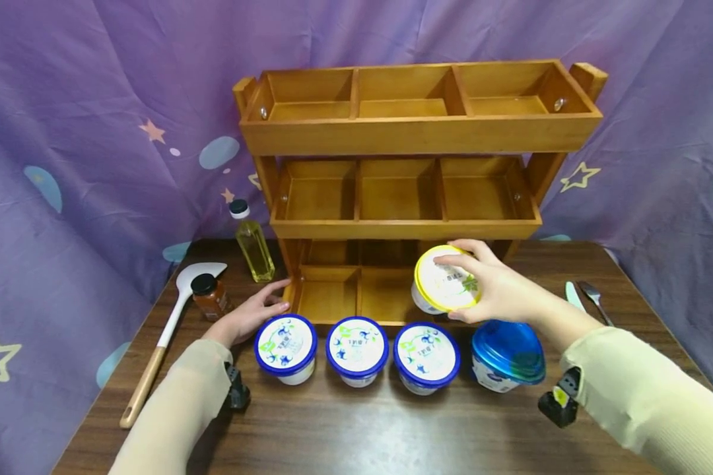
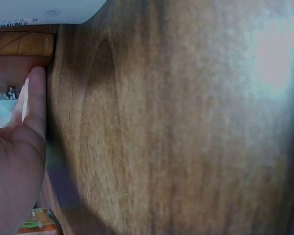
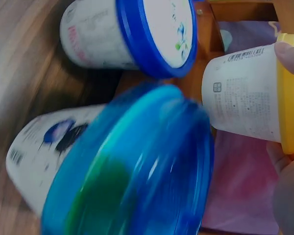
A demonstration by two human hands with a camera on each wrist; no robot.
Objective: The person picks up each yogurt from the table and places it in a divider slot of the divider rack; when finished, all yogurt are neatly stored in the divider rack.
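Note:
My right hand point(image 1: 492, 290) grips a white tub with a yellow lid point(image 1: 445, 282) by its rim, holding it over the right front of the wooden rack's bottom tier point(image 1: 356, 297). In the right wrist view the yellow-lidded tub point(image 3: 250, 100) hangs beside a blurred tub with a clear blue lid point(image 3: 122, 171). My left hand point(image 1: 252, 313) rests open on the table, fingertips against the rack's left front corner; in the left wrist view that hand point(image 2: 19, 147) lies flat on the wood. Three blue-rimmed tubs point(image 1: 356, 349) stand in a row before the rack, with the clear-blue-lidded tub point(image 1: 507, 356) at the right end.
A three-tier wooden rack point(image 1: 416, 125) stands at the table's back with bare compartments. An oil bottle point(image 1: 252, 243), a small spice jar point(image 1: 209, 295) and a white spatula point(image 1: 172, 323) lie left of it. A knife and fork point(image 1: 583, 298) lie at the right.

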